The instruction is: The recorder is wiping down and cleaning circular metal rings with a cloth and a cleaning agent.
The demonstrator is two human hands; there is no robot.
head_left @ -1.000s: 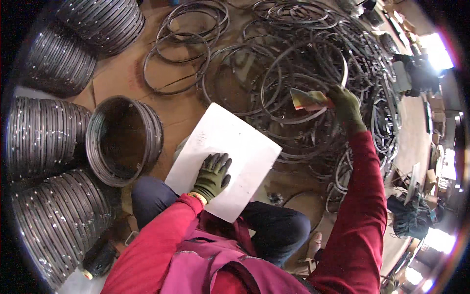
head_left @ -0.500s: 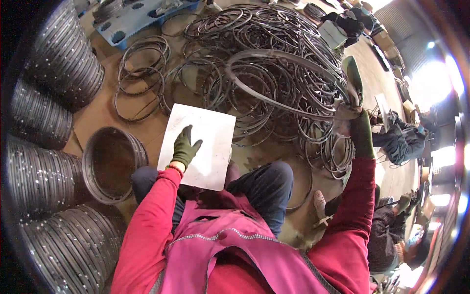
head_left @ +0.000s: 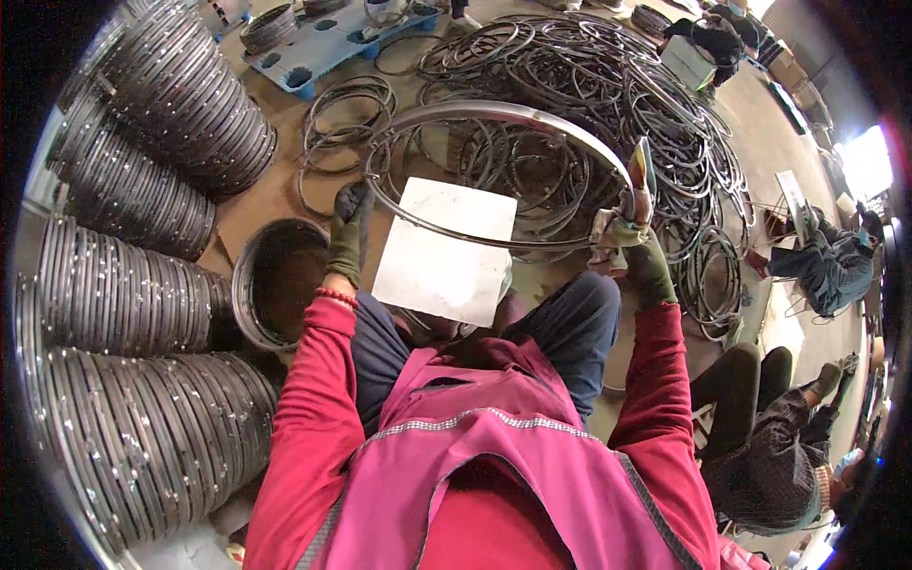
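Head view shows your left hand (head_left: 347, 233) and right hand (head_left: 635, 249) each clamped on opposite sides of the metal ring (head_left: 494, 119) above the white sheet (head_left: 442, 252); it looks stiff, light, smooth-edged, so grip the sides.

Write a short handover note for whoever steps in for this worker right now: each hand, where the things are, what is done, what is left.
Left hand: gloved, gripping the left side of the large metal ring.
Right hand: gloved, holding the ring's right side together with a rag.
The ring is raised over the flat metal plate on the lap.
Done: ring picked up.
Left: probably wiping it, then setting it with the ring stacks at the left.
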